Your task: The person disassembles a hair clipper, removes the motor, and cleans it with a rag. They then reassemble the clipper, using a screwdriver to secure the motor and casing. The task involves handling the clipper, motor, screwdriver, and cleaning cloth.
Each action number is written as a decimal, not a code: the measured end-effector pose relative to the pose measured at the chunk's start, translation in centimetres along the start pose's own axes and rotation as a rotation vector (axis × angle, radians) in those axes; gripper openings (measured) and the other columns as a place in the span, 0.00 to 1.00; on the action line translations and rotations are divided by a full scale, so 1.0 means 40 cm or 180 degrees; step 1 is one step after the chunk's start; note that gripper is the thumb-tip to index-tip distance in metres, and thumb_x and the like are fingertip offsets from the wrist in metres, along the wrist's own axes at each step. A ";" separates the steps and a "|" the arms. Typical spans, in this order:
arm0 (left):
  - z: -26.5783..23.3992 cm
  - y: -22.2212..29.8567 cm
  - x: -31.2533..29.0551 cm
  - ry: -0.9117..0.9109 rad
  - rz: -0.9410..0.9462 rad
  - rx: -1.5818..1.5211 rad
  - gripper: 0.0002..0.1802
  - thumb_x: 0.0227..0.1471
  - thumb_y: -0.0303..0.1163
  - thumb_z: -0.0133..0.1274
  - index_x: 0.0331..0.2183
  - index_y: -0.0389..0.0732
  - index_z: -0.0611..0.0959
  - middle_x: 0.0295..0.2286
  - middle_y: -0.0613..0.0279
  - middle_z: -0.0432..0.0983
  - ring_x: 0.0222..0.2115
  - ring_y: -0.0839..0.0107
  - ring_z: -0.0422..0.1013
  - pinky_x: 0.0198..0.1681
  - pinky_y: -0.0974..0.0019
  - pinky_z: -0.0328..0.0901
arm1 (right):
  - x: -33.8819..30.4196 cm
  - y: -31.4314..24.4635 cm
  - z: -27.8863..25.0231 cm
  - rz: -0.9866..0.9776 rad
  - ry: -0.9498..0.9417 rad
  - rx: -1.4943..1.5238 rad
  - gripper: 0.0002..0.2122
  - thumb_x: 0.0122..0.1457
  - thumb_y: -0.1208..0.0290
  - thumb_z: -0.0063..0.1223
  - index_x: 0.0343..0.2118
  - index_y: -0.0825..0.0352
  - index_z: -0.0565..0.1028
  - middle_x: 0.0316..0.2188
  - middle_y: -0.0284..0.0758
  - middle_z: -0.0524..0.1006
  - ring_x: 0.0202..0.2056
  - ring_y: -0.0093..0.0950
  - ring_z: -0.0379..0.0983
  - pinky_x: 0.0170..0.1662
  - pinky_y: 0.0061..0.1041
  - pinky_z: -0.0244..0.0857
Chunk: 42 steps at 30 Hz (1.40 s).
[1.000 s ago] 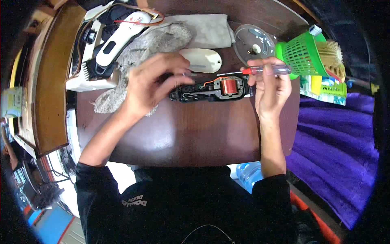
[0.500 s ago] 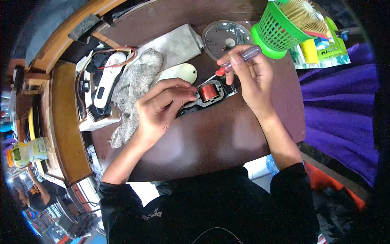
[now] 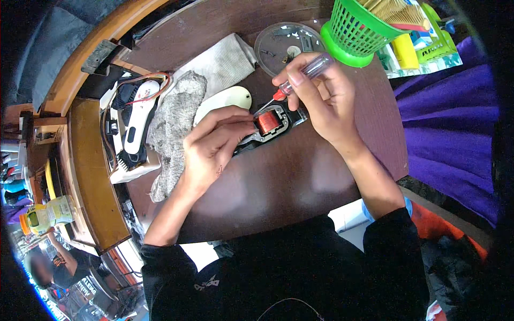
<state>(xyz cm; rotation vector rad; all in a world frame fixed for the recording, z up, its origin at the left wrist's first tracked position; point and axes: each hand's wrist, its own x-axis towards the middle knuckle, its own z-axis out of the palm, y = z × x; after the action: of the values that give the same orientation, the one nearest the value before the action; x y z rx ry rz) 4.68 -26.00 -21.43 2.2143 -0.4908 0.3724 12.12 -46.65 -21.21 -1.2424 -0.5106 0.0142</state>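
An opened hair clipper (image 3: 281,127) lies on the table, its black housing exposing a red copper coil (image 3: 269,122). My left hand (image 3: 214,143) bends over the clipper's left part, fingertips closed together against it beside the coil; the exact spot they grip is hidden. Pinched in my right hand (image 3: 332,101) is a screwdriver (image 3: 318,65) with a clear purplish handle and red collar. Its thin shaft slants down left, the tip ending near the left fingertips at the coil's edge. A cream oval clipper cover (image 3: 227,100) rests just behind my left hand.
A grey cloth (image 3: 179,107) and a folded whitish towel (image 3: 230,56) lie at left. Further left, a white clipper (image 3: 142,117) sits in a box. Behind stand a round clear dish (image 3: 262,40) with small parts and a green basket (image 3: 356,32) of combs. Another person sits lower left.
The view has shifted slightly, so the table items appear moved a little left. Both hands keep the same hold, the screwdriver tip still beside the coil.
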 end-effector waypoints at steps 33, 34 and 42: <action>-0.007 -0.029 -0.031 0.0004 0.0116 -0.0174 0.08 0.48 0.22 0.57 0.35 0.36 0.83 0.36 0.58 0.76 0.36 0.63 0.75 0.40 0.65 0.70 | -0.031 -0.005 0.038 -0.0247 -0.0280 -0.0584 0.08 0.60 0.78 0.52 0.40 0.73 0.69 0.34 0.35 0.75 0.36 0.20 0.74 0.40 0.19 0.69; -0.006 -0.027 -0.029 0.0010 0.0110 -0.0183 0.08 0.48 0.22 0.57 0.34 0.36 0.83 0.36 0.58 0.76 0.36 0.63 0.75 0.40 0.64 0.70 | -0.030 -0.006 0.037 -0.0259 -0.0262 -0.0608 0.08 0.60 0.78 0.52 0.41 0.73 0.69 0.34 0.35 0.75 0.36 0.20 0.74 0.41 0.19 0.69; -0.003 -0.028 -0.031 0.0049 0.0016 -0.0297 0.10 0.48 0.23 0.58 0.37 0.36 0.82 0.34 0.57 0.77 0.36 0.64 0.76 0.40 0.66 0.70 | -0.032 -0.001 0.046 -0.0351 -0.0188 -0.0811 0.06 0.57 0.77 0.56 0.36 0.70 0.73 0.30 0.32 0.75 0.31 0.18 0.74 0.36 0.18 0.69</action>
<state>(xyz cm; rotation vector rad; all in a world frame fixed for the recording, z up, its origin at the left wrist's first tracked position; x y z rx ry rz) 4.10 -24.97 -22.63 2.1190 -0.4956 0.3616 10.27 -45.38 -21.22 -1.4640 -0.6465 -0.1107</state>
